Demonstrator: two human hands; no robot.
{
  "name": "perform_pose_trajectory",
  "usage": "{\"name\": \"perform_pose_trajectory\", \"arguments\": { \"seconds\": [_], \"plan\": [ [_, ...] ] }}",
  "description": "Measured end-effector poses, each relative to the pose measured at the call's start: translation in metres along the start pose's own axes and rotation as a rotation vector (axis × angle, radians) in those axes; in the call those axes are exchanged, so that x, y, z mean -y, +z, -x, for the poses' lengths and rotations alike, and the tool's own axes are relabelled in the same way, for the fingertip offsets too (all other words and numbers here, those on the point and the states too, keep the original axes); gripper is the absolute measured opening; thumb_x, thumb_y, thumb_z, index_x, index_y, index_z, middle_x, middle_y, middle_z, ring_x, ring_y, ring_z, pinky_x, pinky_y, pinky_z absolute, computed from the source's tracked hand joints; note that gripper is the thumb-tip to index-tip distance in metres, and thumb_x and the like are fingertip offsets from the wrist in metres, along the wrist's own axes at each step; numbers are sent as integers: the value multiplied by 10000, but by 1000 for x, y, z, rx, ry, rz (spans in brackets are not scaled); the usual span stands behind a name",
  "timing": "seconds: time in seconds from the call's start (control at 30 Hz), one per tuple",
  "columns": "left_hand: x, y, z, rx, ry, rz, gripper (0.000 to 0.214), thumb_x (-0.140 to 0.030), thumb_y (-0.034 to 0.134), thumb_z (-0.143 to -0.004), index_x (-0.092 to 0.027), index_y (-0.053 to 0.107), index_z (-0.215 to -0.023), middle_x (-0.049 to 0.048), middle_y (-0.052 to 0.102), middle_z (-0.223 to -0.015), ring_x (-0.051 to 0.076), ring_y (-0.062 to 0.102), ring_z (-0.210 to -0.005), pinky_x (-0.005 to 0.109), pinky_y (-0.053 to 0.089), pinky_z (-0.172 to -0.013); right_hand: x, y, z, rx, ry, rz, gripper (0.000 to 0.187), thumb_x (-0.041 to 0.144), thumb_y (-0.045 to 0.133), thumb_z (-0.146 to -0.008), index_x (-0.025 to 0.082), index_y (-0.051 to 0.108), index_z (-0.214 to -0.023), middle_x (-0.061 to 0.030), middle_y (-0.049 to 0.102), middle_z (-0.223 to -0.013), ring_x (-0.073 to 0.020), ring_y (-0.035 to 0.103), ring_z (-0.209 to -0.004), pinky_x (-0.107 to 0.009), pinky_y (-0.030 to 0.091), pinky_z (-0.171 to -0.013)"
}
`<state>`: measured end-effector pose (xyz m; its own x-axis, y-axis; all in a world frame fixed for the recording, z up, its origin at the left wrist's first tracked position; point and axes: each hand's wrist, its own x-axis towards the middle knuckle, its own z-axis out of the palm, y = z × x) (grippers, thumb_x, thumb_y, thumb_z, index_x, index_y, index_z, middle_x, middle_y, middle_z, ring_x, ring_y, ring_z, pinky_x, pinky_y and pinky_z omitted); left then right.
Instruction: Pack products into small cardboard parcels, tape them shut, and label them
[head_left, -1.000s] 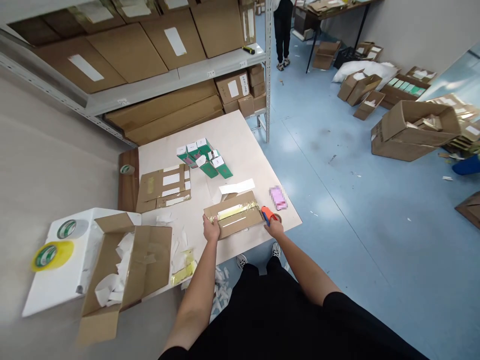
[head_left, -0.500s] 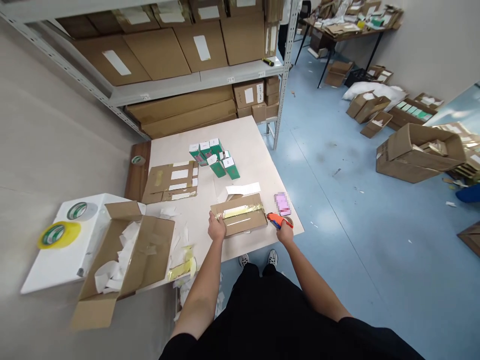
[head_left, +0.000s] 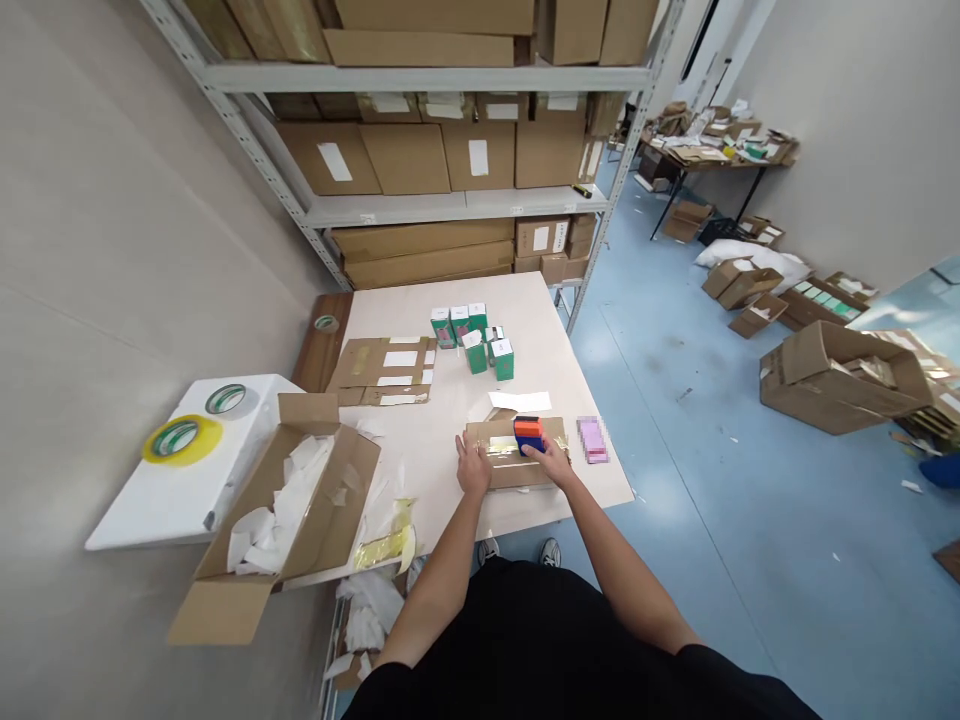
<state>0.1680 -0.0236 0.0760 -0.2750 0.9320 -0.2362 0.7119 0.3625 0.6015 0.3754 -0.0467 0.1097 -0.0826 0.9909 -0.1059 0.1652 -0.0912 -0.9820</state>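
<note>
A flat closed cardboard box [head_left: 514, 478] lies near the front edge of the table, with a strip of yellowish tape along its top. My left hand [head_left: 473, 468] grips its left end, thumb over the top. In my right hand [head_left: 554, 463] is an orange and blue tape dispenser [head_left: 528, 434], held over the right half of the box top. Whether the dispenser touches the tape strip cannot be made out. Behind the box lies a white paper strip [head_left: 523, 402]. A pink blurred item [head_left: 592, 440] is to the right of my right hand.
Several green small boxes [head_left: 475, 355] stand farther back beside flattened cardboard [head_left: 382, 370]. At left are an open carton [head_left: 349, 495] with paper and yellow tape roll [head_left: 180, 438] on a white box. Shelving [head_left: 420, 207] holds cartons behind; scrap tape [head_left: 386, 545] lies at the front.
My right hand has brought the tape dispenser from beyond the box's right end to above its top. My left hand stays at the left end. The view has shifted.
</note>
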Motion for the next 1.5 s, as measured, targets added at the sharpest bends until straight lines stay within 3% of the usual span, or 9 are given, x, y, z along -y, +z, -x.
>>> {"name": "perform_pose_trajectory", "arguments": {
  "seconds": [0.13, 0.3, 0.37, 0.43, 0.5, 0.6, 0.97, 1.13, 1.5],
  "plan": [
    [6, -5, 5, 2, 21, 96, 706, -357, 436, -1019, -228, 201, -1672, 156, 223, -1729, 320, 423, -1502, 446, 447, -1144, 0, 25, 1, 6, 33, 39, 477, 491, 719, -840, 241, 663, -1242, -75, 729, -1259, -278, 677, -1162, -397, 543, -996],
    [-1, -28, -5, -82, 152, 240, 550, -249, 518, -968, -183, 520, -1514, 155, 336, -1684, 312, 322, -1556, 471, 309, -1258, -1, 25, 5, 5, 100, 144, 447, 442, 735, -824, 260, 666, -1226, -51, 747, -1220, -255, 692, -1129, -376, 550, -969],
    [-12, -42, -13, 35, 306, 367, 445, -261, 489, -992, -204, 628, -1412, 130, 521, -1565, 267, 467, -1468, 430, 381, -1221, 1, 25, 6, 19, 80, 78, 421, 439, 750, -806, 260, 676, -1179, -44, 754, -1180, -249, 697, -1101, -376, 543, -980],
    [-24, -54, -20, 270, 483, 456, 390, -309, 509, -999, -217, 699, -1327, 107, 650, -1426, 242, 587, -1349, 404, 461, -1157, 3, 27, 9, 27, 63, 43, 411, 435, 765, -790, 258, 679, -1151, -38, 758, -1139, -249, 700, -1069, -385, 542, -981],
    [-35, -64, -23, 463, 633, 444, 346, -332, 587, -961, -223, 758, -1241, 92, 694, -1369, 244, 623, -1300, 402, 474, -1147, 6, 29, 10, 27, 71, 74, 401, 430, 767, -792, 258, 680, -1143, -36, 758, -1114, -254, 700, -1046, -390, 546, -966],
    [-44, -72, -21, 568, 720, 347, 267, -295, 676, -886, -237, 821, -1103, 80, 720, -1335, 261, 643, -1271, 412, 462, -1158, 9, 30, 12, 19, 82, 117, 382, 419, 776, -791, 252, 692, -1123, -45, 755, -1109, -258, 696, -1017, -391, 549, -947],
    [-45, -82, 3, 435, 605, 276, 104, -264, 777, -778, -260, 853, -850, 48, 796, -911, 248, 714, -940, 366, 554, -883, 3, 18, 8, 117, 62, 138, 407, 504, 824, -723, 213, 701, -980, -41, 737, -995, -227, 664, -923, -341, 538, -874],
    [-45, -80, 12, 419, 523, 399, 131, -315, 739, -816, -233, 838, -842, 47, 782, -884, 207, 714, -847, 324, 551, -798, 9, 10, 7, 181, 43, 132, 411, 494, 826, -727, 208, 711, -999, -35, 734, -993, -230, 659, -923, -346, 533, -876],
    [-43, -75, 17, 155, 359, 542, 175, -319, 611, -900, -207, 731, -841, 53, 770, -865, 195, 707, -825, 318, 564, -811, 32, -21, -9, 309, -4, 274, 318, 459, 800, -766, 208, 737, -952, -26, 729, -987, -240, 642, -914, -331, 502, -847]
  ]
}}
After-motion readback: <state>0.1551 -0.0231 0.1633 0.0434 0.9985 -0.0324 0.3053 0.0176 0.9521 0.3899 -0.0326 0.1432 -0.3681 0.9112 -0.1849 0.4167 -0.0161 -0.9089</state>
